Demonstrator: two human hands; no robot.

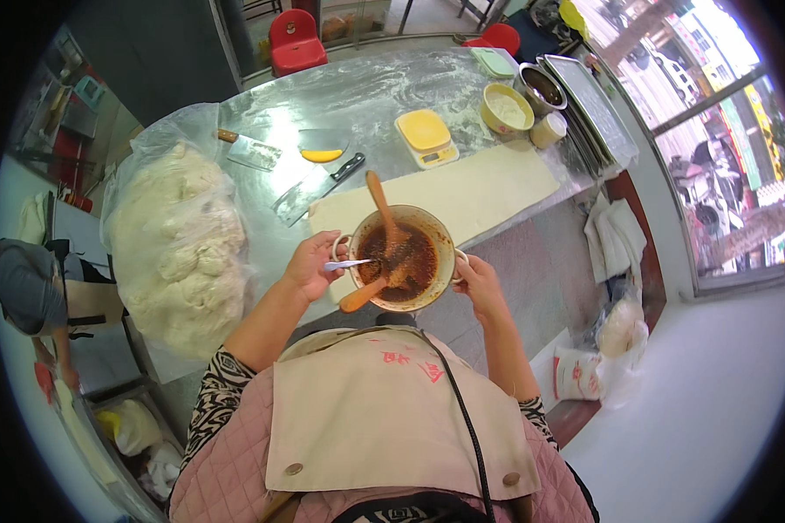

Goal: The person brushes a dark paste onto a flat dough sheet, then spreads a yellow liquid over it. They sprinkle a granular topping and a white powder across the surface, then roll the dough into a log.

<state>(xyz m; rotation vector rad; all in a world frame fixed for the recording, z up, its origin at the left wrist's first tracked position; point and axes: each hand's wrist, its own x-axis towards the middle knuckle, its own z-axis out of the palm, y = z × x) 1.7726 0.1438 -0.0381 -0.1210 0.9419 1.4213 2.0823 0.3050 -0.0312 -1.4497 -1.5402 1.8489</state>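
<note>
A cream two-handled pot [446, 251] hangs in front of me, near the table's front edge. My left hand [311, 267] is closed on its left handle, and my right hand [480, 284] grips the right one. Dark reddish-brown sauce [420, 263] with bits in it fills the lower part. A wooden spoon [382, 202] leans over the far rim, while a second wooden utensil [363, 295] sticks out over the near left rim. The pale handle of a thin spoon [347, 264] crosses the rim beside my left fingers; whether they touch it I cannot tell.
Beyond the pot a long dough sheet [488, 187] lies on the metal table [340, 87]. Left is a large dough mass [179, 244] under plastic; knives [327, 185], a yellow scale [425, 135] and a flour bowl [507, 110] stand further back. Another person [30, 283] is at far left.
</note>
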